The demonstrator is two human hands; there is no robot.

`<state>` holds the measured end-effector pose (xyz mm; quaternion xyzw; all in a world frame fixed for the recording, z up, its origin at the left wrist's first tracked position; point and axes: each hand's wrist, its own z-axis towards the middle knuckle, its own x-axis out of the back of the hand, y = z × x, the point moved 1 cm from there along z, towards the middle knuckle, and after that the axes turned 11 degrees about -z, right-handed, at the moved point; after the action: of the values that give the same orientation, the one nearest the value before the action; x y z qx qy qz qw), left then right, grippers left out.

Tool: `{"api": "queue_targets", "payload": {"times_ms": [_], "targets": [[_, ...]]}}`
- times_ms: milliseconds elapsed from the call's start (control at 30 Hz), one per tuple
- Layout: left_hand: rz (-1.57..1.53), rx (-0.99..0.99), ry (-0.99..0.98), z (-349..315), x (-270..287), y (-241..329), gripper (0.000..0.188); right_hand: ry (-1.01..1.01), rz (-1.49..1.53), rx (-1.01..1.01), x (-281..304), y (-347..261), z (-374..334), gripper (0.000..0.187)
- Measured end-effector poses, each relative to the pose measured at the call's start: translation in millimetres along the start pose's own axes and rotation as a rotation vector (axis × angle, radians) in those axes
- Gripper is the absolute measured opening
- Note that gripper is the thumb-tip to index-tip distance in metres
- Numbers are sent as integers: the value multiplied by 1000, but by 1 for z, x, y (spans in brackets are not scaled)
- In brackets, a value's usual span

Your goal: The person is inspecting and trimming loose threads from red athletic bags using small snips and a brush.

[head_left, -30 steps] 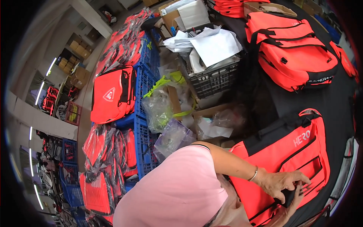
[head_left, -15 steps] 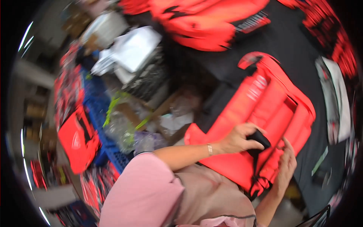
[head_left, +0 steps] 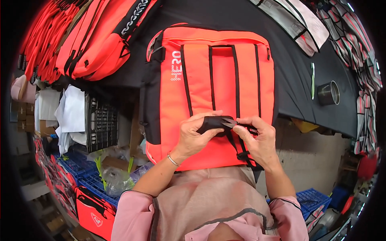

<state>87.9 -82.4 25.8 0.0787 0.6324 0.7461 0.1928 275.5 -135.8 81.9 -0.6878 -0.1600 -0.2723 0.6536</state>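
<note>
A bright red-orange backpack (head_left: pixel 223 88) with black edging lies in front of me, its two shoulder straps facing up. My left hand (head_left: pixel 191 134) pinches a folded black fabric piece (head_left: pixel 210 123) near the bag's lower end. My right hand (head_left: pixel 260 140) grips small metal thread snips (head_left: pixel 229 122), with the pointed blades against the black piece's right end. Most of the snips' handle is hidden in my fingers. Black webbing with a buckle (head_left: pixel 243 156) hangs just below, between my right hand and the bag.
More red bags (head_left: pixel 96 48) lie at the far left of the black-covered table (head_left: pixel 281 80). A metal cup (head_left: pixel 329 93) and a green-and-white stick-like tool (head_left: pixel 313 80) stand to the right. A black crate (head_left: pixel 105 124) with white sheets and blue crates (head_left: pixel 90 176) are at left.
The view has turned, and the backpack now lies straight before me instead of slanted. My right hand has come up to the black piece, where the snips now show.
</note>
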Motion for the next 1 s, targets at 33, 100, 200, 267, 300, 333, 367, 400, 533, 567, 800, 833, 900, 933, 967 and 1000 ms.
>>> {"api": "queue_targets", "payload": {"times_ms": [33,100,200,267,300,333,367,400,533,567,800,833,900,933,967,1000], "targets": [[5,-20,-10,1,-1,0,24,-22,-22,11,0,0,0,19],[8,-37,-21,1,-2,2,24,19,-41,64,-4,2,-1,18],[-39,34,-4,0,-2,1,24,67,-86,160,-7,3,2,16],[-51,64,-1,0,0,0,23,73,-109,203,-9,6,4,15],[-52,66,1,0,0,0,23,61,-106,218,-10,10,5,14],[-30,68,-19,0,0,0,22,50,-101,232,-11,13,5,13],[-9,69,-38,0,1,0,22,48,-99,229,-10,13,5,13],[-8,74,-38,-1,1,-1,22,-38,9,79,-8,13,5,12],[18,54,-52,1,1,-3,23,-95,174,-75,-8,13,3,11],[13,48,-60,2,1,-3,23,-58,194,-60,-10,14,2,11],[54,44,-58,0,2,-4,24,-20,119,-18,-7,14,3,16],[55,25,-65,-1,2,-6,24,-50,-41,125,-10,16,2,15],[55,9,-70,-6,2,-6,25,-134,-26,46,-9,23,2,14],[55,60,-86,-12,4,-5,29,-138,-25,43,-7,24,1,14],[56,110,-101,-19,7,-4,33,-133,27,-23,-4,24,0,14],[57,115,-98,-26,10,-1,33,-127,80,-89,0,24,-1,13]]}}
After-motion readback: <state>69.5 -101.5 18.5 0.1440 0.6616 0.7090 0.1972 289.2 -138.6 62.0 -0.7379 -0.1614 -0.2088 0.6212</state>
